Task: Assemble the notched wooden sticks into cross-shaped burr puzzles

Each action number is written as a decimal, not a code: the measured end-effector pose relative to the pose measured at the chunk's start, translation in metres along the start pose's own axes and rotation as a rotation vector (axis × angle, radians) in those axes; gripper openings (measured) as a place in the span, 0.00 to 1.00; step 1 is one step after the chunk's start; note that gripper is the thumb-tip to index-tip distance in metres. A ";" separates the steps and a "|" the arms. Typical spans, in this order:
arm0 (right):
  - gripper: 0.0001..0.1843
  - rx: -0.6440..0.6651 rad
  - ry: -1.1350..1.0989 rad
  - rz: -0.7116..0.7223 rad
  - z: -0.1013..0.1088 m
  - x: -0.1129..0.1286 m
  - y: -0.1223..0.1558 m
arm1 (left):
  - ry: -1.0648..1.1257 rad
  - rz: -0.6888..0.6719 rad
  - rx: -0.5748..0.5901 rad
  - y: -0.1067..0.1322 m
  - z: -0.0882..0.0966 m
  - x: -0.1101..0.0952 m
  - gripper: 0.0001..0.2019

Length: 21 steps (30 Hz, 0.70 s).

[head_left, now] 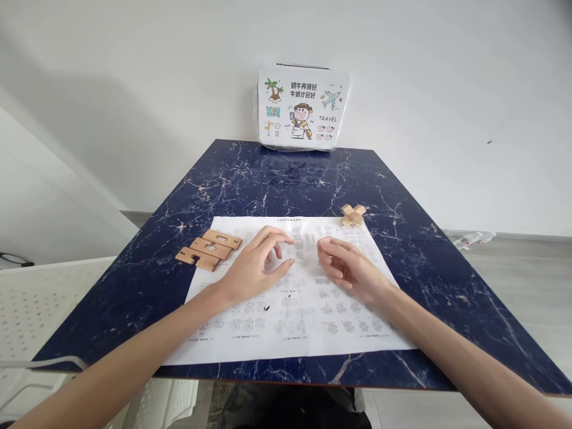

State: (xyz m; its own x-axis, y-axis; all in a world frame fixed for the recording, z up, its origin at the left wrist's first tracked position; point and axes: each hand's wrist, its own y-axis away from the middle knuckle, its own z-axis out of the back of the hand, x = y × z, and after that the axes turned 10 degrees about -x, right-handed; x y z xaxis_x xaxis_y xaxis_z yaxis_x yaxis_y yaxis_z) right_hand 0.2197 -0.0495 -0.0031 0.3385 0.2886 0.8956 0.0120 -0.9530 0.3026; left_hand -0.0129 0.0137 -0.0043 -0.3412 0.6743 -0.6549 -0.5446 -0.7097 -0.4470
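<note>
My left hand (257, 259) is over the printed paper sheet (263, 342), thumb and fingers apart in a loose curve with nothing between them. Facing it across a gap, my right hand (346, 265) has its fingers curled in together, and no object shows in it. Just left of my left hand lie wooden slotted puzzle pieces (210, 247), side by side and overlapping the sheet's edge. They are flat, with dark marks and cut-outs. Beyond my right hand, an interlocked wooden cross-shaped puzzle (353, 215) rests at the sheet's upper right corner.
The dark blue marbled table (286, 196) narrows toward the white wall. A white case with cartoon prints (304, 110) stands upright at its far edge. White perforated shelving (36, 310) is beside the table on the left. A clear plastic wrapper (474, 239) is right of the table.
</note>
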 end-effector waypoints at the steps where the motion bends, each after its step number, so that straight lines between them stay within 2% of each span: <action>1: 0.17 0.009 0.005 0.000 0.001 0.000 0.000 | -0.032 -0.021 -0.007 0.000 0.000 0.001 0.11; 6: 0.18 0.030 -0.003 0.004 0.004 -0.001 -0.003 | -0.262 -0.061 -0.100 -0.002 0.005 0.011 0.15; 11: 0.19 0.050 0.026 0.012 0.005 -0.001 -0.002 | -0.638 0.032 -0.302 -0.004 0.019 0.035 0.26; 13: 0.18 0.049 0.015 0.012 0.005 -0.002 -0.002 | -0.727 0.066 -0.351 -0.005 0.027 0.044 0.31; 15: 0.18 0.045 0.001 0.014 0.005 -0.002 -0.002 | -0.771 0.116 -0.386 -0.006 0.036 0.052 0.33; 17: 0.18 0.040 -0.004 0.014 0.004 -0.002 -0.002 | -0.809 0.204 -0.379 -0.007 0.046 0.061 0.33; 21: 0.18 0.040 -0.016 0.015 0.003 -0.003 -0.003 | -0.794 0.378 -0.161 -0.002 0.070 0.082 0.36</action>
State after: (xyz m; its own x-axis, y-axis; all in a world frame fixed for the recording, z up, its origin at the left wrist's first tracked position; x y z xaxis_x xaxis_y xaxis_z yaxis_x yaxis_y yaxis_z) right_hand 0.2219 -0.0475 -0.0080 0.3539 0.2728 0.8946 0.0440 -0.9603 0.2755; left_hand -0.0939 0.0845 -0.0146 -0.9387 0.2896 -0.1873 -0.1945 -0.8930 -0.4059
